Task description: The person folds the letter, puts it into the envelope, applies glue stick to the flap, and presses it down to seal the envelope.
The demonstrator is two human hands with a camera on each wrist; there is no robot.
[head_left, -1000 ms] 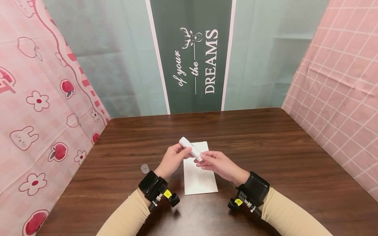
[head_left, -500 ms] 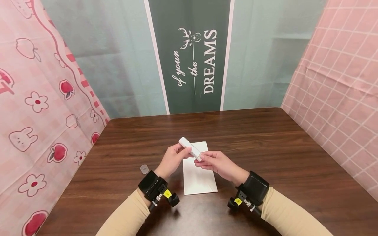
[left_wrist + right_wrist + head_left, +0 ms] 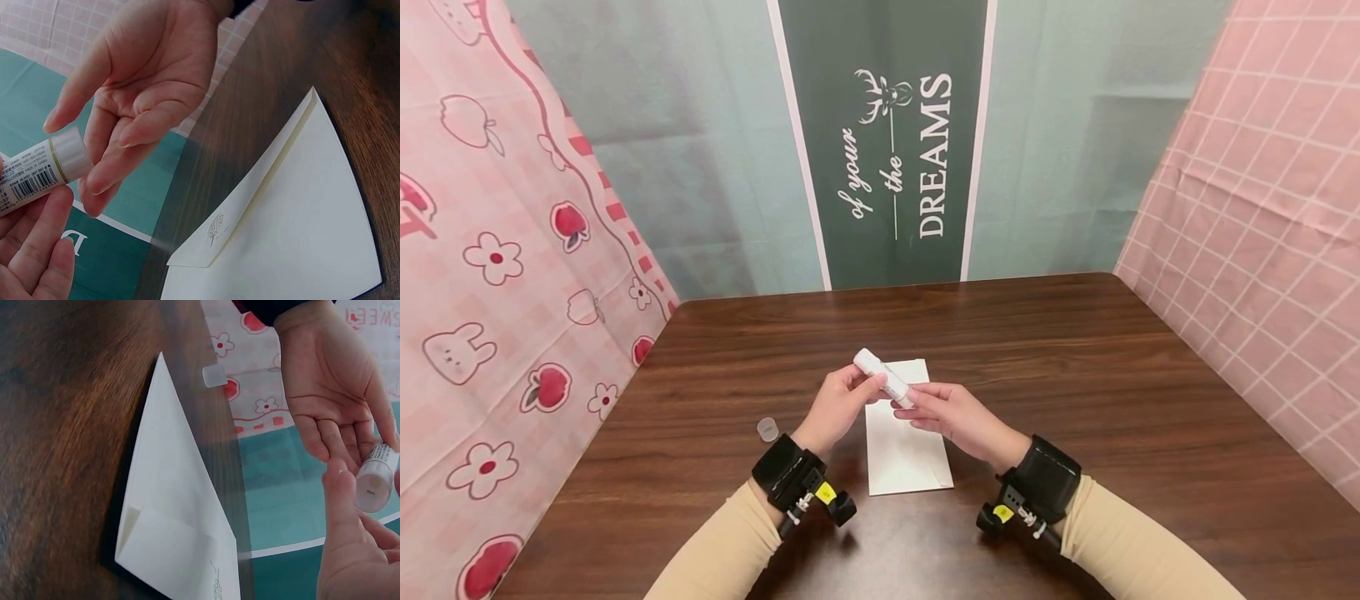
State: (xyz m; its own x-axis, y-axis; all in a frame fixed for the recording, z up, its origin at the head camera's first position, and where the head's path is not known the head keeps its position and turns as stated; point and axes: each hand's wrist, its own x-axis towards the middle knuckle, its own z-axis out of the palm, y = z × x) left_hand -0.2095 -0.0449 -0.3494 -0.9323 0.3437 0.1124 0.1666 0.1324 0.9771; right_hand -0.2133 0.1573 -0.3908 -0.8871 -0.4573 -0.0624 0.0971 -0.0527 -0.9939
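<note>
A white glue stick [image 3: 874, 367] is held tilted above the envelope. My left hand [image 3: 833, 410] grips its printed tube between thumb and fingers. At the lower end, my right hand [image 3: 961, 422] has its thumb and fingers around the pale base [image 3: 70, 154]; the left wrist view shows the barcode close beside that base. The white envelope [image 3: 908, 458] lies on the table under both hands, its flap with a small gold leaf print [image 3: 215, 228] visible in the left wrist view. A translucent cap [image 3: 767, 429] lies left of the envelope.
The dark wooden table [image 3: 1075, 358] has a green curtain with white lettering [image 3: 895, 158] behind it. Pink patterned cloth [image 3: 497, 350] hangs at the left, pink checked cloth [image 3: 1262, 275] at the right. Both wrists wear black camera straps [image 3: 1041, 479].
The right hand's fingers have shifted slightly around the base of the glue stick. The left hand, envelope and cap have stayed in place.
</note>
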